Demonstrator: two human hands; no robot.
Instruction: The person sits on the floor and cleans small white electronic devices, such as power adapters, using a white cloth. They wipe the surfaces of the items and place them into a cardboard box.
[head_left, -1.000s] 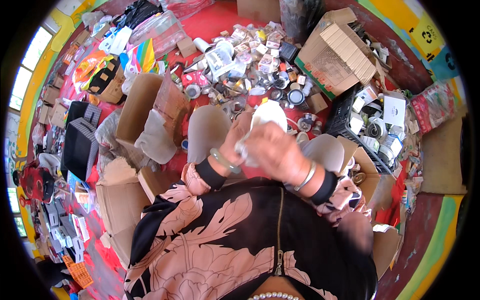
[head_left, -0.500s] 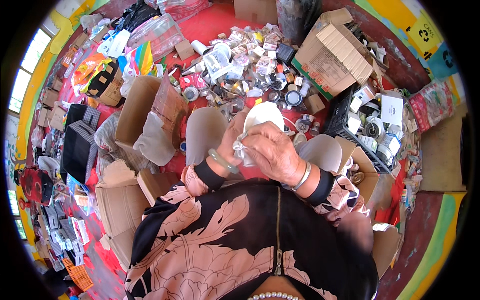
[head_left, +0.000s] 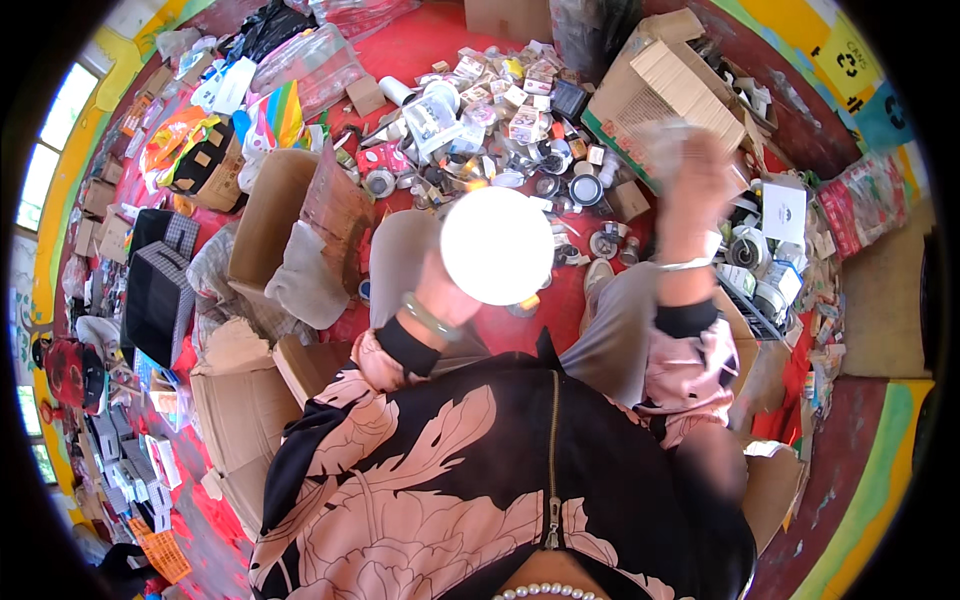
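As the right hand (head_left: 692, 170) swings away rightward, its grip too blurred to tell, the left hand (head_left: 443, 290) alone stays clamped on the white disc (head_left: 497, 246).

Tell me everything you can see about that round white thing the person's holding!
The round white thing is nearly a circle, bright and plain, with no marks showing on its face. It looks smooth, but the glare hides fine detail and I can't tell what it's made of. That face is turned up toward the camera. The left hand holds it at its lower left, mostly hiding behind it. The blurred right hand is away from it.
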